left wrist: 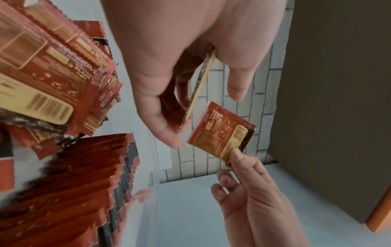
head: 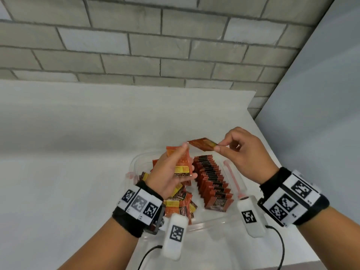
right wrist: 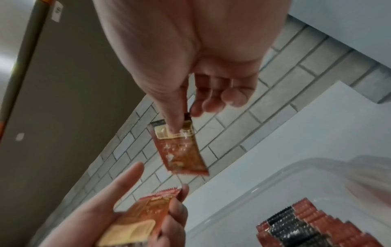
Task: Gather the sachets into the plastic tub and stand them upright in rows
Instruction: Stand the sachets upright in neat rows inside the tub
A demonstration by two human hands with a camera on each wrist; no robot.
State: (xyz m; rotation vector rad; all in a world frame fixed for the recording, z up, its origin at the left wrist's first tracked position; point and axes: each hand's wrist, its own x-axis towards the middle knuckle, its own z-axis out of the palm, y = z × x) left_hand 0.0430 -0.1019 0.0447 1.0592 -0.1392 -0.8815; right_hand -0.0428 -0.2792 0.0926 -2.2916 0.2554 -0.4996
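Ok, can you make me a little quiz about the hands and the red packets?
1. True or false: the right hand pinches a single sachet.
2. What does the left hand hold: A a stack of sachets, B a spoon, C nothing?
3. Fill in: the upright row stands in the plastic ____.

Key: 1 true; 2 A; 3 tub.

Clear plastic tub (head: 136, 160): upright sachet row (head: 212, 182) right side, loose red-orange sachet pile (head: 181, 203) left. Small stack (head: 180, 162), single sachet (head: 202, 146) held above.
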